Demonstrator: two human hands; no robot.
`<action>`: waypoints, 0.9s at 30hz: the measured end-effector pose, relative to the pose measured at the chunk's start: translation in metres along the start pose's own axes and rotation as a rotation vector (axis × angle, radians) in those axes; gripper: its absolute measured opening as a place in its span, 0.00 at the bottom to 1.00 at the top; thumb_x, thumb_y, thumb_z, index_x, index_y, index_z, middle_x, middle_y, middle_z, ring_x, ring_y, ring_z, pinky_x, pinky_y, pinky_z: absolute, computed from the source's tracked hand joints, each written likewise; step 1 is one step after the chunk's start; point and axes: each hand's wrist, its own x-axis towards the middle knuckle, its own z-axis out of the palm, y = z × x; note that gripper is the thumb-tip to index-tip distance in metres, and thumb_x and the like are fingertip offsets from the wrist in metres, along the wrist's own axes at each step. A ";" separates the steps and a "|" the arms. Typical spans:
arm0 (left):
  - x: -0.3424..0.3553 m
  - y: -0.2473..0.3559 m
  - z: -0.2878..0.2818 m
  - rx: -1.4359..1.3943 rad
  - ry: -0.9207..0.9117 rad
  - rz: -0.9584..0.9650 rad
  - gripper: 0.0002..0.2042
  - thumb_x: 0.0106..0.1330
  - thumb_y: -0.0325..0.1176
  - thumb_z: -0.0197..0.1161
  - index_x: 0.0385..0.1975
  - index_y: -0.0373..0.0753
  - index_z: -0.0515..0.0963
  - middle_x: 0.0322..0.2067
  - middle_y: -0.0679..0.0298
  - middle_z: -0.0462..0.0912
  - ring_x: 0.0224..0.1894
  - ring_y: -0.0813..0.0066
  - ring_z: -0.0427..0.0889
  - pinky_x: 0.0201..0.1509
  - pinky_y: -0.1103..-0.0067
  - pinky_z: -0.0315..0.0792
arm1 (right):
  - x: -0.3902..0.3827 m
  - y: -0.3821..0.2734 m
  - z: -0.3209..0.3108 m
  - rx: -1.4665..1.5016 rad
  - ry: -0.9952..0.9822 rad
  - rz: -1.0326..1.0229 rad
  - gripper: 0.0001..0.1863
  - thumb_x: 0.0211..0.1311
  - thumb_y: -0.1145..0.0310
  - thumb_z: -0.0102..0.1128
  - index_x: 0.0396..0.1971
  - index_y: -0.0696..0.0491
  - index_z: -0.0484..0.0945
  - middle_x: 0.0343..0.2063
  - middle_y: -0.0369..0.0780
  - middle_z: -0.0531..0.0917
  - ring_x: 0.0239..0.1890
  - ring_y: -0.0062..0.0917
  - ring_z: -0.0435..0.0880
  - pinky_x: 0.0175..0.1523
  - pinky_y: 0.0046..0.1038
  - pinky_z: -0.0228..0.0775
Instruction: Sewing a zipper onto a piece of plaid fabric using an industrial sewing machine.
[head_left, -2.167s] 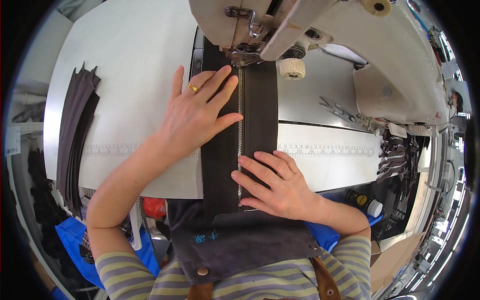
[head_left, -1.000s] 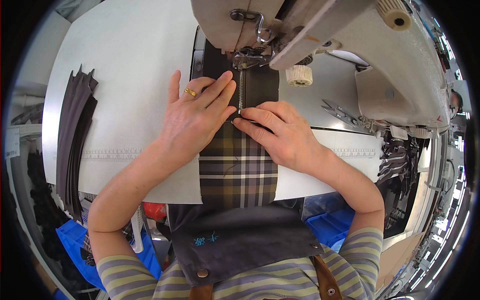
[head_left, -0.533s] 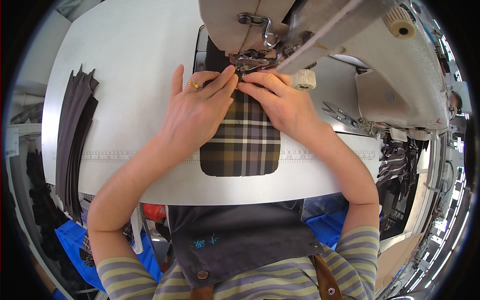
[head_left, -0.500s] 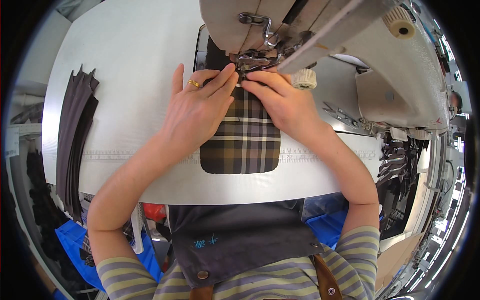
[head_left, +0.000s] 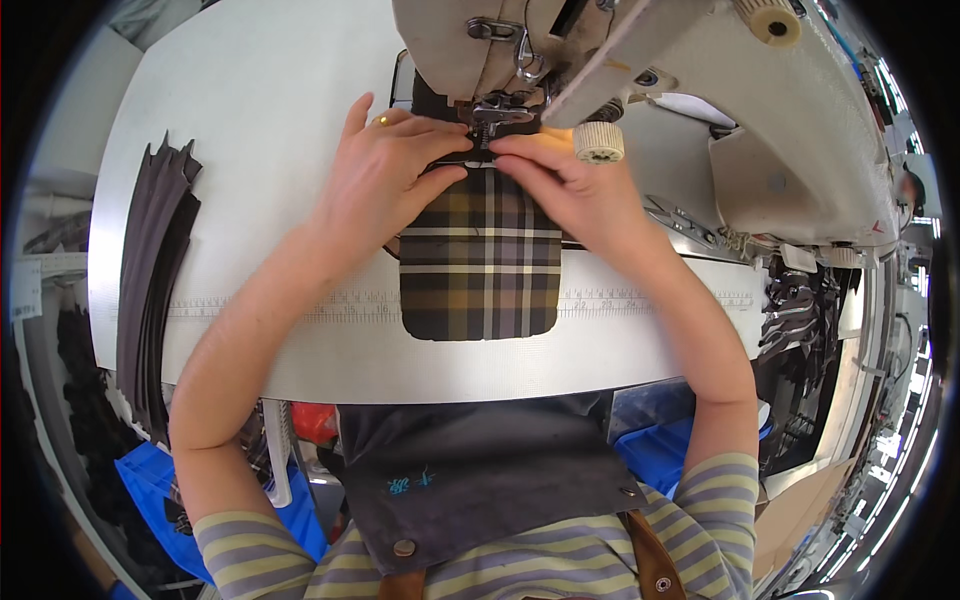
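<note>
A brown plaid fabric piece (head_left: 482, 262) with rounded lower corners lies flat on the white sewing table (head_left: 260, 130). Its top edge sits under the presser foot (head_left: 497, 112) of the sewing machine (head_left: 640, 60). My left hand (head_left: 385, 180), with a gold ring, presses on the fabric's upper left corner, fingers pointing at the foot. My right hand (head_left: 570, 190) pinches the fabric's top edge just right of the needle. A dark strip shows between my fingertips at the foot.
A stack of dark grey fabric strips (head_left: 150, 280) lies along the table's left edge. The machine's cream knob (head_left: 598, 142) sits beside my right hand. Scissors or clips (head_left: 680, 215) lie to the right. A ruler strip (head_left: 300, 302) runs across the table front. Blue bins (head_left: 150, 480) stand below.
The long dark piece fed away under the foot and the plaid piece moved up the table. My right hand slid forward from the near edge to the presser foot.
</note>
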 end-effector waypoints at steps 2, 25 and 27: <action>0.006 -0.004 -0.001 -0.021 -0.001 0.115 0.09 0.61 0.33 0.64 0.39 0.41 0.82 0.42 0.66 0.84 0.45 0.65 0.79 0.65 0.59 0.59 | 0.004 -0.001 0.007 -0.169 -0.056 -0.039 0.06 0.58 0.64 0.64 0.31 0.50 0.80 0.21 0.38 0.79 0.23 0.31 0.80 0.28 0.31 0.72; 0.019 -0.007 0.003 -0.631 0.023 -0.201 0.05 0.60 0.25 0.64 0.33 0.31 0.82 0.31 0.62 0.82 0.35 0.73 0.80 0.40 0.79 0.74 | -0.027 -0.050 -0.001 -0.361 -0.211 -0.368 0.14 0.51 0.68 0.65 0.36 0.58 0.78 0.40 0.41 0.83 0.45 0.35 0.82 0.53 0.35 0.73; 0.021 -0.014 0.001 -0.642 -0.009 -0.145 0.05 0.60 0.25 0.64 0.33 0.31 0.82 0.31 0.63 0.82 0.36 0.73 0.80 0.41 0.79 0.74 | -0.015 -0.054 0.019 -0.327 -0.111 -0.354 0.11 0.50 0.70 0.64 0.34 0.57 0.77 0.34 0.42 0.83 0.39 0.34 0.83 0.45 0.34 0.76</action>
